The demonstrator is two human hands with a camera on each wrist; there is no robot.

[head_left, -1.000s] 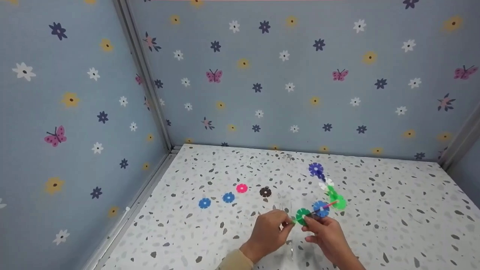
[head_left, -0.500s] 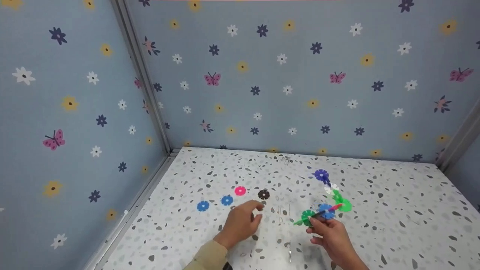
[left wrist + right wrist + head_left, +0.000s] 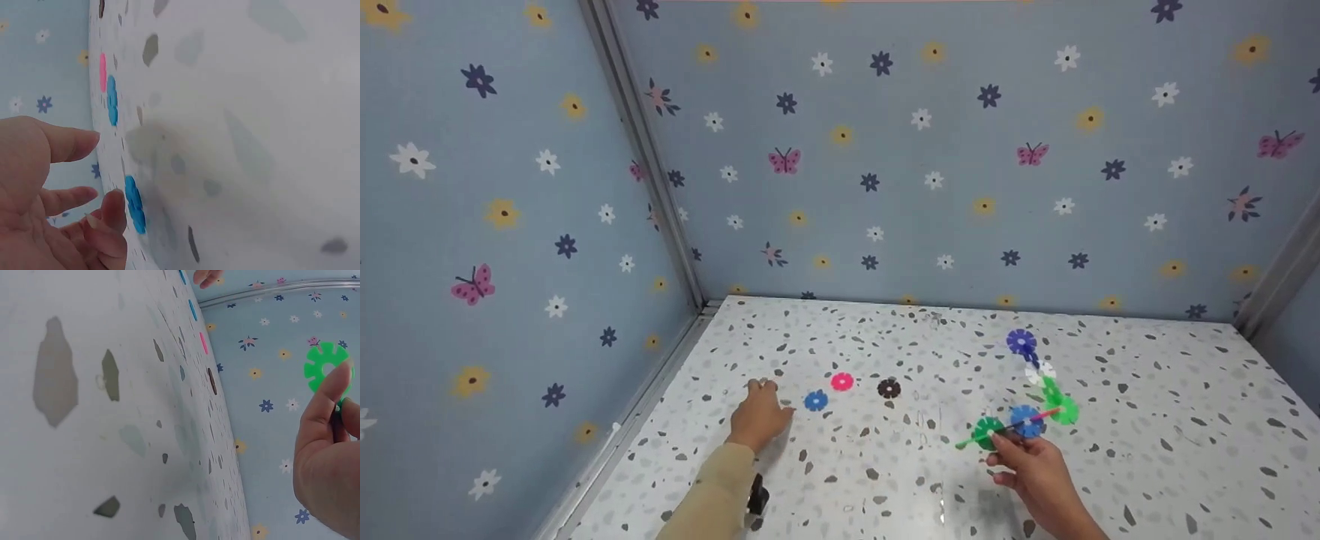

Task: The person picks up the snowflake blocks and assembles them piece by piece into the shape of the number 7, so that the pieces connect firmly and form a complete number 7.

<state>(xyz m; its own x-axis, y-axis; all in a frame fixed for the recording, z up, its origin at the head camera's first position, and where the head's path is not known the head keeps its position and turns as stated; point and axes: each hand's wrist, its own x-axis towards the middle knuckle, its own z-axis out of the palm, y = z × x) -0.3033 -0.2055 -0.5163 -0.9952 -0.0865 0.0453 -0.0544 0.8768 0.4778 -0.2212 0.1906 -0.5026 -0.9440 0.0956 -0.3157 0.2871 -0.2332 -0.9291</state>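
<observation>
My right hand [image 3: 1041,472] pinches a chain of joined notched plastic discs between thumb and fingers. Along it show a light green disc [image 3: 964,444] edge-on, a dark green disc [image 3: 985,430], a blue disc [image 3: 1026,420], a bright green disc [image 3: 1066,411], white pieces [image 3: 1042,371] and a purple disc [image 3: 1021,341]. In the right wrist view, a green disc [image 3: 316,371] stands up beyond the thumb. My left hand [image 3: 760,418] reaches low over the table at left, thumb and fingers apart. Close to its fingertips lies a loose blue disc [image 3: 135,205], hidden in the head view.
Further loose discs lie flat on the speckled table [image 3: 877,465]: a blue one [image 3: 816,400], a pink one [image 3: 842,382] and a black one [image 3: 889,388]. Flowered walls [image 3: 900,165] stand behind and at the left, with a metal corner post [image 3: 641,142].
My left hand has let go of the chain's near end and moved left, past the black and pink discs, to the leftmost blue disc. My right hand still holds the chain, shifted slightly right.
</observation>
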